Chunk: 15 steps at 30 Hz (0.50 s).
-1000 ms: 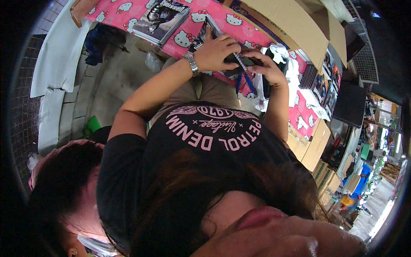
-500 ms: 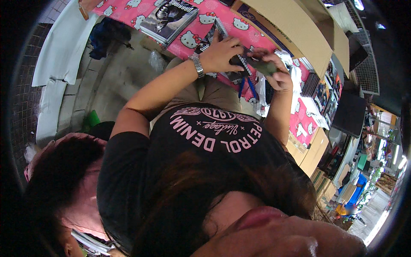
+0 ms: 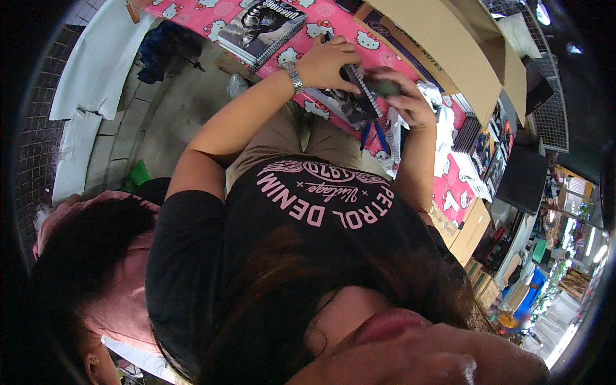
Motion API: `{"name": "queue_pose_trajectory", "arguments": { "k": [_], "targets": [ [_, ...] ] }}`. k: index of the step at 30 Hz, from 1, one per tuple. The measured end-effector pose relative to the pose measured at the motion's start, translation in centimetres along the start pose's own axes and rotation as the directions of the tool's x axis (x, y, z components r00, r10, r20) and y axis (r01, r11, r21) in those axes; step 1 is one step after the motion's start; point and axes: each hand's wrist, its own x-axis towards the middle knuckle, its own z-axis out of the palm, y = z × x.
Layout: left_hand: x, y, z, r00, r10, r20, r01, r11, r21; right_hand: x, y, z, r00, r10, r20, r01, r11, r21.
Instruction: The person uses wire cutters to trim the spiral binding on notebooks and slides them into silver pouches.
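Observation:
A dark spiral notebook (image 3: 360,110) lies tilted on the pink tablecloth (image 3: 224,9) in front of me. My left hand (image 3: 326,66), with a metal watch at the wrist, grips it, fingers over the cover and thumb near the white coil. Just right of the coil, my right hand (image 3: 407,97) is curled round a small dark greenish thing (image 3: 385,88), blurred by motion; its kind does not show. Below the notebook rests a blue-handled tool (image 3: 374,136), perhaps pliers.
A stack of spiral notebooks (image 3: 262,32) sits at the far left of the table. An open cardboard box (image 3: 443,45) stands at the back right. Crumpled white plastic (image 3: 430,96) and more dark notebooks (image 3: 489,144) lie to the right. Someone in pink (image 3: 125,289) is close at my left.
My left hand has shifted slightly up and left over the notebook, baring more of its cover. The right hand has moved a little left with the greenish thing.

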Motion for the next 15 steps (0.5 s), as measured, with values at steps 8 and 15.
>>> {"name": "queue_pose_trajectory", "arguments": {
  "k": [8, 15],
  "targets": [
    [-0.3, -0.9, -0.3, 0.998, -0.007, -0.055, 0.005, 1.0, -0.026, 1.8, -0.2, -0.8, 0.986, 0.143, -0.089, -0.163, 0.948, -0.275],
    [0.1, -3.9, -2.0, 0.999, -0.003, -0.043, 0.001, 0.999, -0.047, 4.2, 0.3, -1.7, 0.971, 0.193, -0.143, -0.24, 0.817, -0.525]
  ]
}}
